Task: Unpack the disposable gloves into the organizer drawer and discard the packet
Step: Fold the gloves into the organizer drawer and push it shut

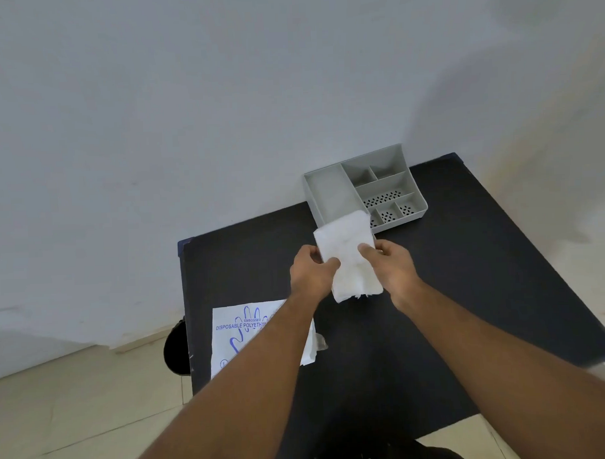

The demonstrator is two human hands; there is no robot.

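Between your two hands, raised over the middle of the worktop (466,258), sits the folded stack of gloves (346,258) — white, crinkled, its far end reaching just over the near edge of the organizer drawer (330,190). Your left hand (313,270) is closed on the stack's left edge, thumb pressed on top; your right hand (391,264) pinches the right edge the same way. So the gloves are out of their wrapping, and that part looks done.

What is left, judging by how things lie: the stack is not yet in the drawer. Every compartment you can see looks bare — the long one on the left appears the only one roomy enough for the stack, while the small perforated ones on the right seem too tight.

Nearer to you, the packet (236,334) lies flat at the worktop's left edge, partly under your left forearm, blue lettering up. It looks limp and emptied, though I cannot tell for certain. It has yet to be thrown away, and no bin is clearly in view.
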